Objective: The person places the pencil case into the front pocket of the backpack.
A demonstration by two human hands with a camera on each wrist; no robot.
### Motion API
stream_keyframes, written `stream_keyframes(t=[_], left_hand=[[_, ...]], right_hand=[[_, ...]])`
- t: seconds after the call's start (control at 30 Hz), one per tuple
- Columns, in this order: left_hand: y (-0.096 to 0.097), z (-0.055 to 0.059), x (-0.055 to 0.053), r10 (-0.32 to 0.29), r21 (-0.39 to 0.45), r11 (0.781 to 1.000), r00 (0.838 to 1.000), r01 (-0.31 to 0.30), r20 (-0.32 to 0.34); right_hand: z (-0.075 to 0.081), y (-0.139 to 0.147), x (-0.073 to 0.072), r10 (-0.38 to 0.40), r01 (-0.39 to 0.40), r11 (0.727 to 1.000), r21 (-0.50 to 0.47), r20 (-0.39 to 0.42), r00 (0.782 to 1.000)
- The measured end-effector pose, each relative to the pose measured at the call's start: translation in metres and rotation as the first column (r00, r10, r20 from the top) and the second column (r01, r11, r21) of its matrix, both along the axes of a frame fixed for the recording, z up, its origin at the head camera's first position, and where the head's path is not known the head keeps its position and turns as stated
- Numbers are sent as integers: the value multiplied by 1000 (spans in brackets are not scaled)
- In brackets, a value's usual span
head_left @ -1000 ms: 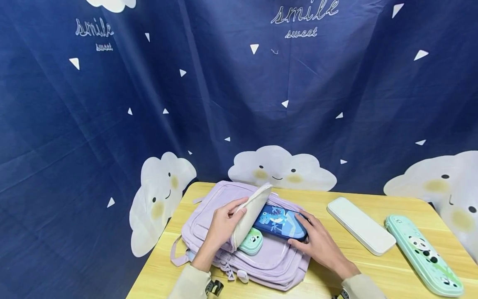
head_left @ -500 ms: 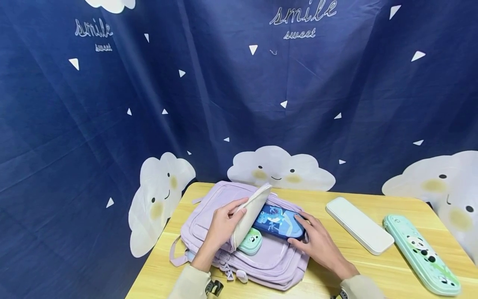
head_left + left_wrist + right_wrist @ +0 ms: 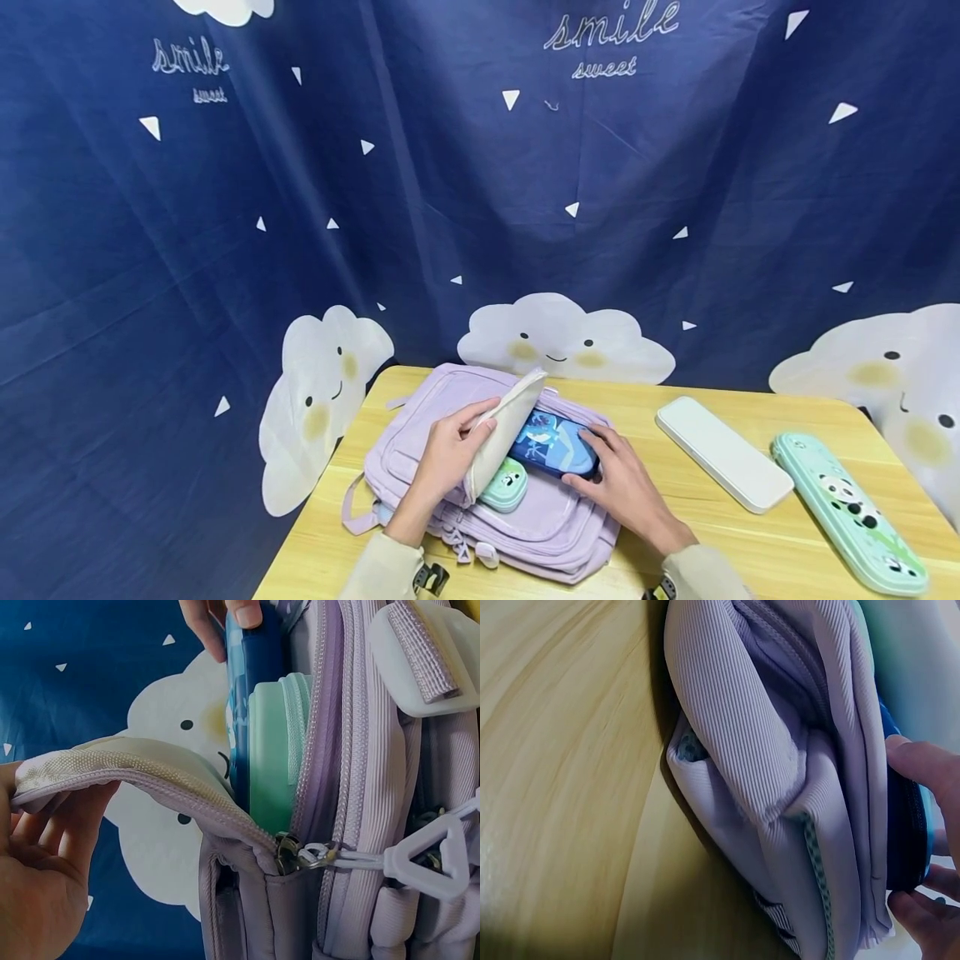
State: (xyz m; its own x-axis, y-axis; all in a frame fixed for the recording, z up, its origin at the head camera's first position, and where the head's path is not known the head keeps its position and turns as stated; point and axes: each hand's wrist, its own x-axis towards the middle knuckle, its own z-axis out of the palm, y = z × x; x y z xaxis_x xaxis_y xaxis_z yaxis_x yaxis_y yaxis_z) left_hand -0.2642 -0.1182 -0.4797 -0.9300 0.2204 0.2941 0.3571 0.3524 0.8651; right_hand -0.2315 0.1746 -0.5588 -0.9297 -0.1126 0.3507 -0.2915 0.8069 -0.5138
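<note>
A lilac backpack (image 3: 427, 408) lies flat on the wooden table, its front pocket unzipped. My left hand (image 3: 450, 450) pinches the edge of the pocket flap (image 3: 501, 437) and holds it raised; the left wrist view shows the flap's zipper edge (image 3: 142, 778) between thumb and fingers. My right hand (image 3: 626, 483) grips the outer end of a blue pencil case (image 3: 558, 442) with a dinosaur print. The far end of that case is hidden under the flap. Beside it a mint green case (image 3: 506, 486) with a panda picture sits partly inside the pocket.
To the right on the table (image 3: 675, 533) lie a white case (image 3: 723, 454) and a long mint panda pencil case (image 3: 851, 512). Zipper pulls (image 3: 457, 542) hang at the backpack's near edge. A dark blue curtain (image 3: 480, 167) with clouds stands behind.
My right hand has moved left, pushing the blue pencil case further under the flap. The left hand keeps its hold on the flap.
</note>
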Motion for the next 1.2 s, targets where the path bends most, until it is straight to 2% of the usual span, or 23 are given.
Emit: stream_keyframes(t=[0.33, 0.77, 1.03, 1.2], left_hand=[[-1, 0, 0, -2, -3, 1000, 1000, 2, -6], [0, 1, 2, -16, 1, 1000, 1000, 16, 7], [0, 1, 2, -20, 31, 999, 1000, 20, 14], [0, 1, 2, -26, 10, 1000, 1000, 26, 13]], right_hand=[[-2, -11, -6, 12, -13, 1000, -9, -25, 1000], [-5, -22, -13, 9, -9, 1000, 2, -17, 1000], [-7, -30, -19, 21, -21, 1000, -3, -7, 1000], [-9, -35, -24, 24, -24, 1000, -3, -27, 999]])
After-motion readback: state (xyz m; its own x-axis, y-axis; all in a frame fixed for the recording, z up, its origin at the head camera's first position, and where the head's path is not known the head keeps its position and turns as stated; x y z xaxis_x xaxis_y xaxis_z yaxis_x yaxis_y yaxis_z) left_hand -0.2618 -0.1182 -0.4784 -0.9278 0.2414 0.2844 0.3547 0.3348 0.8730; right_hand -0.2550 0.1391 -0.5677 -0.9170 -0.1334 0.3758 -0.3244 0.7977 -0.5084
